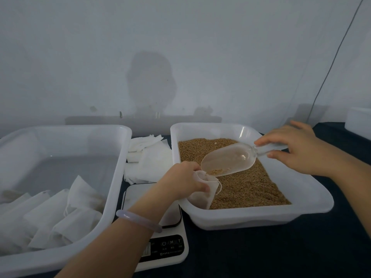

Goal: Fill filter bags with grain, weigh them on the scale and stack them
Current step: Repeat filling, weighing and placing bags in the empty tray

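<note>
My left hand (183,182) grips a white filter bag (202,194) by its open mouth, held over the near left corner of the grain tray (313,201). My right hand (295,146) holds the handle of a clear plastic scoop (228,160), tilted down with its lip at the bag's mouth; a little grain lies at the lip. Brown grain (249,185) covers the tray floor. A white scale (170,245) sits between the two trays, partly hidden under my left forearm.
A large white tray (118,157) at the left holds several filled filter bags (56,215) in its near part. A loose pile of empty filter bags (148,157) lies behind the scale. A white box (358,121) stands at the far right on the dark tabletop.
</note>
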Tool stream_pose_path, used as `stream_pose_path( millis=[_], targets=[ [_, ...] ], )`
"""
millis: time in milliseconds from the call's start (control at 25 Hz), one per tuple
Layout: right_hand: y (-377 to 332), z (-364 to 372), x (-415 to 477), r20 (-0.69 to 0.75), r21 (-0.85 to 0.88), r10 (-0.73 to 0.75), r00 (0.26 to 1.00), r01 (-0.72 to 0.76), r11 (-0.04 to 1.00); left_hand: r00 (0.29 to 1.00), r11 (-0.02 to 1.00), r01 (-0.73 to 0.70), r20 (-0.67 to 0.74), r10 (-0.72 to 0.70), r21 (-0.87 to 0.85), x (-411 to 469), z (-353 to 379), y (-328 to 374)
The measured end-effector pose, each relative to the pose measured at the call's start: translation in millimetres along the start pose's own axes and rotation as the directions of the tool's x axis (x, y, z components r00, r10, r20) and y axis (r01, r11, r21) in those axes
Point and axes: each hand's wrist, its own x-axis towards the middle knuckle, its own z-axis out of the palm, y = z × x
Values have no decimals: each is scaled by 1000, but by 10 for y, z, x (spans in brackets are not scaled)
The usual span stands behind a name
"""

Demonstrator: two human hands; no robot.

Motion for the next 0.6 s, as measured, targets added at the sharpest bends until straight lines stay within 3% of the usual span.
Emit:
stream_pose_path(
  millis=[200, 400, 520, 600],
  targets=[
    [122, 109, 6, -39, 10, 123, 992, -123, 992, 1000, 1000, -6, -1, 6, -17, -10, -1, 6],
    [105, 537, -44, 233, -125, 274, 933, -251, 960, 1000, 999, -23, -5, 23, -47, -35, -15, 20],
    [75, 720, -30, 282, -139, 284, 916, -254, 957, 999, 992, -36, -30, 32, -124, -52, -24, 15],
    [-57, 734, 14, 236, 36, 227, 945, -242, 970, 995, 986, -54, -87, 40, -158, -75, -38, 34]
  ],
)
